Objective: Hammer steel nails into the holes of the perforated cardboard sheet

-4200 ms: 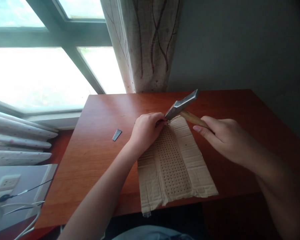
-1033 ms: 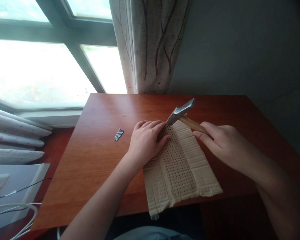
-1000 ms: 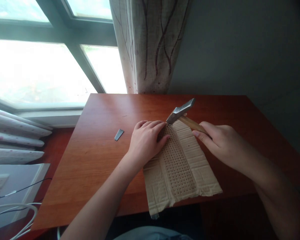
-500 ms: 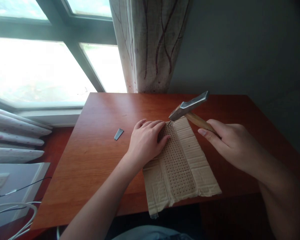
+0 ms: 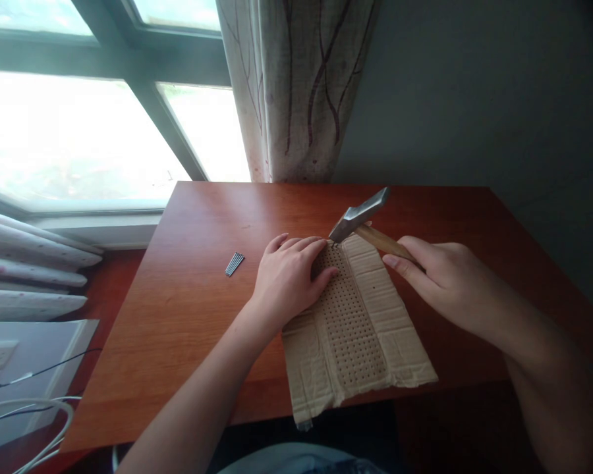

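My right hand (image 5: 442, 273) is wrapped round the wooden handle of a hammer (image 5: 358, 215). The metal head's lower face is down at the far end of a piece of cardboard (image 5: 388, 299), just beside my left fingertips. A tiny dark nail (image 5: 335, 244) shows under the hammer's face, mostly hidden. My left hand (image 5: 289, 280) lies over the cardboard's left part, fingers stretched out and thumb apart, pressing on it. Rows of small holes fill the cardboard's middle strip.
Several loose nails (image 5: 234, 264) lie side by side on the wooden table (image 5: 188, 329), left of my left hand. The cardboard's near end overhangs the front edge. Behind are a window (image 5: 69, 138) and a curtain (image 5: 301, 92); cables (image 5: 54, 405) run at lower left.
The hammer has swung down and slightly left, bringing its face onto the spot where the nail stood. My right hand has shifted left with it; my left hand stays put.
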A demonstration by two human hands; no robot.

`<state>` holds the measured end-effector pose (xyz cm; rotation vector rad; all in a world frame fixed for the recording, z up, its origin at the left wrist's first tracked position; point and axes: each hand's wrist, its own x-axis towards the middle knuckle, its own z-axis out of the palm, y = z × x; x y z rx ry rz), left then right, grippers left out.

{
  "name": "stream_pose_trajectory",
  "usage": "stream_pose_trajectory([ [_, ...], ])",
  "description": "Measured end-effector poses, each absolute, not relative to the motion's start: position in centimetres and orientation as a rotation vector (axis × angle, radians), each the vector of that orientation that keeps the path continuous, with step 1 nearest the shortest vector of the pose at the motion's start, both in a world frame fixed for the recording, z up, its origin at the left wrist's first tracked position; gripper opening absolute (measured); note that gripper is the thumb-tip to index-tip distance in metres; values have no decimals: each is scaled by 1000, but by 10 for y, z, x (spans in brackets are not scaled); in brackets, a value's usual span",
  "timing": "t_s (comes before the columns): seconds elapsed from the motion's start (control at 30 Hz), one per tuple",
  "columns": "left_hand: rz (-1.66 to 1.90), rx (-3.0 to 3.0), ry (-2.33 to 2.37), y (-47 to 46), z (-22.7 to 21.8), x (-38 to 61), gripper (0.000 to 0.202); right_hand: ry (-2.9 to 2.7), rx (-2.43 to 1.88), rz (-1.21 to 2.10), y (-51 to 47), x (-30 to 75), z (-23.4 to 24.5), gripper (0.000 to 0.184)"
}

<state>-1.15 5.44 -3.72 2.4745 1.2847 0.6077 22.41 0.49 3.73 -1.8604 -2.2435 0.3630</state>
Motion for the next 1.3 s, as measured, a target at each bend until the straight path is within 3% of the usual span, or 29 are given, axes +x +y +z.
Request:
stream_pose_trajectory([
  [0.47,600,2458,1285,54,-36,-11,38,-2205,-1912,521,9,224,37,35],
  [1.3,603,2464,1270,55,-36,-12,37,-2224,-1904,413,8,219,24,32],
])
